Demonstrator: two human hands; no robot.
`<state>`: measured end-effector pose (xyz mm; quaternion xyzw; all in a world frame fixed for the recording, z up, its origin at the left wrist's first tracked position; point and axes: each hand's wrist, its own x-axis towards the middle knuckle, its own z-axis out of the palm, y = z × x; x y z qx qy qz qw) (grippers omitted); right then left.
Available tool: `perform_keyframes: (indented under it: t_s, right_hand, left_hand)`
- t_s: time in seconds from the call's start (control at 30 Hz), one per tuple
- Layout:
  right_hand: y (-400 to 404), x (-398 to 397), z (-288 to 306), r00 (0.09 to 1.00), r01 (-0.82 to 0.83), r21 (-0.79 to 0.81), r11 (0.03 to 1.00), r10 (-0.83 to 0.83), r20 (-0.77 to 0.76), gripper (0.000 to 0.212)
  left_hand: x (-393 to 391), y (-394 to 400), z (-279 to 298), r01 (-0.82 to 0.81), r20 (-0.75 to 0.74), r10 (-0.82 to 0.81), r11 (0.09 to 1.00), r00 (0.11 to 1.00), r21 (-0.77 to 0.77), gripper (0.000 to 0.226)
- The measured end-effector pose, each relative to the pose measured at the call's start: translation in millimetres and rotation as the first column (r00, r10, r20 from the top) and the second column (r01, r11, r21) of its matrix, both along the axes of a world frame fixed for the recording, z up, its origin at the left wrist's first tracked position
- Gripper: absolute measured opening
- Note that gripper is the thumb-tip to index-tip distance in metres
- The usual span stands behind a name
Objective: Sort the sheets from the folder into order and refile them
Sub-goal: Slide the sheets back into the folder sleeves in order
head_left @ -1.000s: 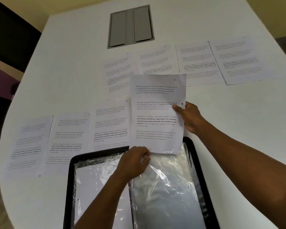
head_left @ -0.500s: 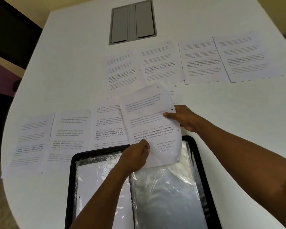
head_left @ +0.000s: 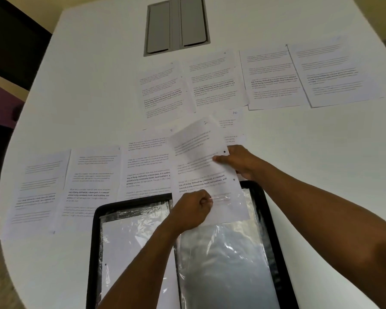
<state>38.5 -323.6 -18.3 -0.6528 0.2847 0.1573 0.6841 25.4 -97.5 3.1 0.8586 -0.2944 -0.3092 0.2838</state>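
Over the near edge of the white desk (head_left: 76, 90) lies an open black-rimmed folder with clear plastic sleeves (head_left: 274, 241); a white printed sheet with two punched holes (head_left: 201, 161) is held tilted above the folder's far right part; left hand (head_left: 191, 211) pinches the sheet's lower edge together with the crinkled mouth of the right-hand sleeve, fingers curled; right hand (head_left: 239, 160) grips the sheet's right, punched edge, thumb on top; a near row of printed sheets (head_left: 94, 184) runs along the desk's left side, partly under the folder's far rim; a far row of four printed sheets (head_left: 263, 79) lies toward the far right edge; grey recessed double-flap panel (head_left: 176, 25) sits at the far edge.
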Motion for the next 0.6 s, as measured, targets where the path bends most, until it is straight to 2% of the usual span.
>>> perform_keyframes:
  t_s: [0.13,0.3,0.37,0.5,0.6]
  right_hand:
    - [-1.5,-3.6,6.0,0.979,-0.199,-0.094,0.975,0.196,-0.049,0.041]
    - [-20.4,-6.0,15.0,0.963,-0.264,-0.124,0.956,0.255,-0.088,0.031]
    - [-26.4,-4.3,15.9,0.959,-0.276,-0.137,0.951,0.263,-0.106,0.038]
    - [-21.1,-4.8,18.2,0.835,-0.513,-0.102,0.852,0.468,-0.289,0.037]
    - [-18.6,-8.6,21.9,0.805,-0.524,-0.024,0.851,0.486,-0.339,0.036]
  left_hand:
    - [-1.9,-4.6,-4.4,-0.018,-0.018,0.018,1.0,1.0,-0.007,0.006]
    - [-1.9,-3.3,-3.7,-0.053,-0.007,0.053,0.998,0.999,-0.028,0.005]
    - [-1.2,-2.3,-4.3,-0.062,-0.002,0.062,0.997,0.998,-0.041,0.006]
    - [-2.3,-2.9,-4.4,-0.049,0.016,0.049,0.998,0.999,-0.045,0.008]
    - [-4.0,-3.3,-4.3,-0.04,0.01,0.04,0.999,0.999,-0.027,0.009]
